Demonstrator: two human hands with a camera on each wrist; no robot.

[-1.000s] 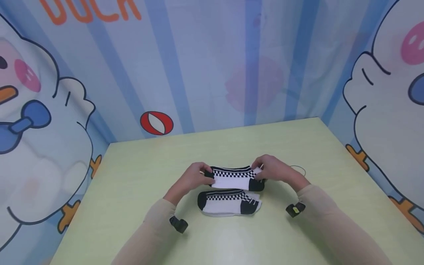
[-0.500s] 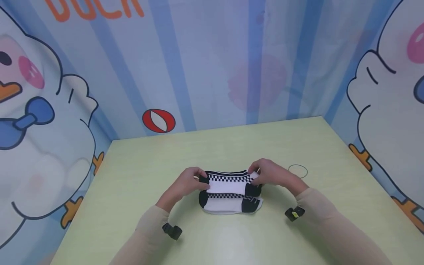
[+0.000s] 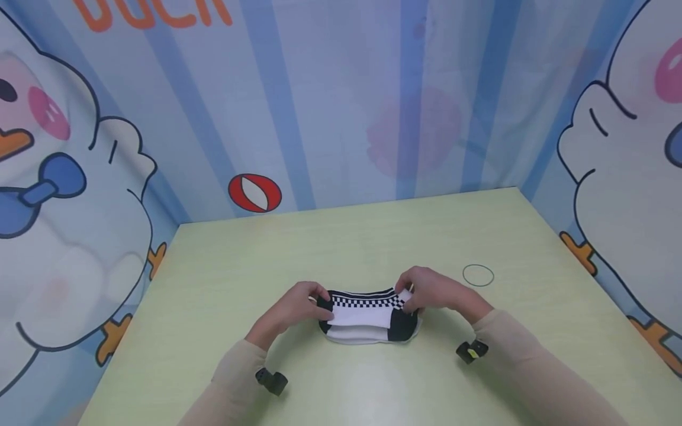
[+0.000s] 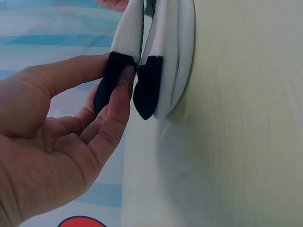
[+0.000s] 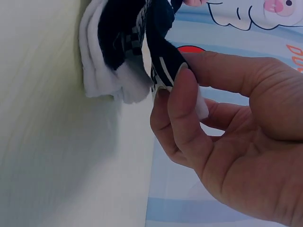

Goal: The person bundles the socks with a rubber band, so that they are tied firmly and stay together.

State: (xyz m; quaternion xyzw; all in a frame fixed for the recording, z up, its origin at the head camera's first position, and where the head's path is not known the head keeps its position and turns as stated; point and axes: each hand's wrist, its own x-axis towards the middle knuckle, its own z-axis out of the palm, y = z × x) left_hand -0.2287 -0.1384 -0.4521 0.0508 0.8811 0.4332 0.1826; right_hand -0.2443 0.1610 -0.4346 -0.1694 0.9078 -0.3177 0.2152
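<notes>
A white sock (image 3: 362,315) with black ends and a checkered band is stretched sideways between both hands. My left hand (image 3: 298,306) pinches its black toe (image 4: 113,75) between thumb and fingers. At the other end, my right hand (image 3: 431,290) pinches the cuff (image 5: 165,66). Directly below lies another sock (image 3: 357,335) of the same pattern, mostly covered in the head view. Both wrist views show a small gap between the held sock and the layered white fabric (image 4: 173,61) on the table.
A thin dark ring (image 3: 478,276) lies on the pale green table (image 3: 240,260) to the right, beyond the right hand. A cartoon-printed curtain (image 3: 341,106) stands behind the table and along both sides. Small black cameras (image 3: 272,381) sit at the wrists.
Both hands have brought the held sock toward the person, from behind the lying sock to over it. The lying sock, fully visible earlier, is now mostly covered. The ring has come fully into view.
</notes>
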